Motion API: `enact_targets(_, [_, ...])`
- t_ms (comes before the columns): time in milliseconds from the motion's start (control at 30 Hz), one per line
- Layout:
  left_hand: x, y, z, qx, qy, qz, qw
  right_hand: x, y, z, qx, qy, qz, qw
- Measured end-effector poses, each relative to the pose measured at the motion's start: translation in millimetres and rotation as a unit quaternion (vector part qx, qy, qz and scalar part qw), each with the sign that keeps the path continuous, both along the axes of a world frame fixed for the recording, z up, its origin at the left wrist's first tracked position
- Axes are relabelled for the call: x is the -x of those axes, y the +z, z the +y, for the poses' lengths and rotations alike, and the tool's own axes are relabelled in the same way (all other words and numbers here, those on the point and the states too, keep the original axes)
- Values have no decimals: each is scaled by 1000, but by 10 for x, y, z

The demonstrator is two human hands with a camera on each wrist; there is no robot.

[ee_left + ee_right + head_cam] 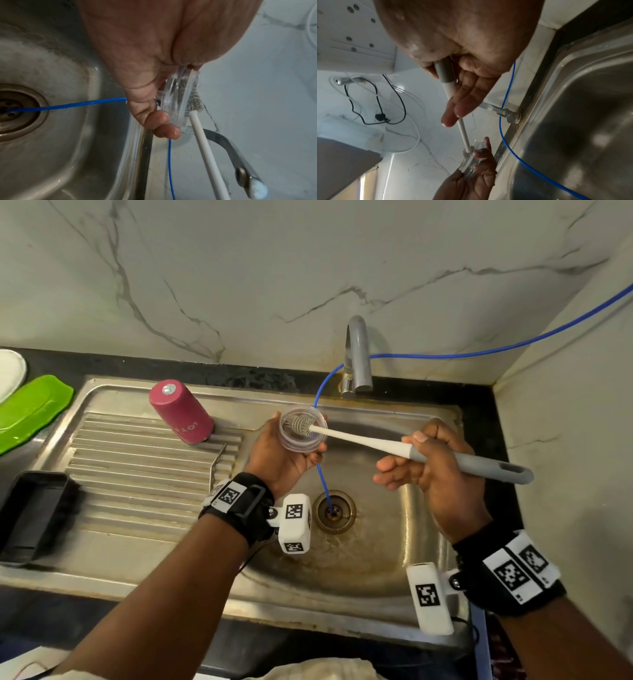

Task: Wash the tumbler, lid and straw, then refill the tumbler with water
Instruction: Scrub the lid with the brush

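My left hand (pixel 284 457) grips the clear round lid (pixel 301 443) by its rim, above the sink's back left corner. My right hand (pixel 428 463) holds the grey and white bottle brush (pixel 455 457) by its handle, with the lower fingers stretched out. The bristle head (pixel 301 426) sits inside the lid. In the left wrist view the lid (pixel 176 97) stands edge-on with the bristles (pixel 193 102) against it. The right wrist view looks down the brush stem (pixel 464 132) to the lid (pixel 471 166). The pink tumbler (pixel 181 416) stands upside down on the drainboard, with a bent metal straw (pixel 217 465) beside it.
The grey tap (pixel 358 354) stands behind the steel sink (pixel 394 542). A blue hose (pixel 479 350) runs from the right wall down into the drain (pixel 334 511). A green board (pixel 30 412) and a black tray (pixel 30 515) lie at the left.
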State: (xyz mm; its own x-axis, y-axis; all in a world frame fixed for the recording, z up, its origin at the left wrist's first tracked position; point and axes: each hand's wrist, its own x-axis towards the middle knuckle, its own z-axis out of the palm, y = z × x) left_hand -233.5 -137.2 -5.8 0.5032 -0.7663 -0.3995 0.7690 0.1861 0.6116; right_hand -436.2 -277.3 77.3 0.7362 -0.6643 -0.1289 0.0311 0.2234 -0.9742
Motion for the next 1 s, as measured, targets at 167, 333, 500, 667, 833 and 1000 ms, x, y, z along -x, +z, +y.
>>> enact_targets(167, [-81,52,5,-12,-12,-17,1000,23,26,-76,-28,31,4,999])
enact_targets(333, [-127,58,-83,-13,3,-28,1000,-146,24,8,-43,-72,3,997])
enact_targets(500, [-116,15,-141,-37,22,-40,998,-266,53,-14,-85,-70,8,994])
enact_targets(667, [-186,-37,-51,-44,6,-23,999,-194,143,-84,-26,65,23,997])
enact_targets(833, [-148,-12,-51,-23,0,6,1000,-170,95,-26,56,32,33,997])
enact_targets(1000, [-94,-102,-38,-16,-17,8,1000,-109,-32,114,107,0,30,994])
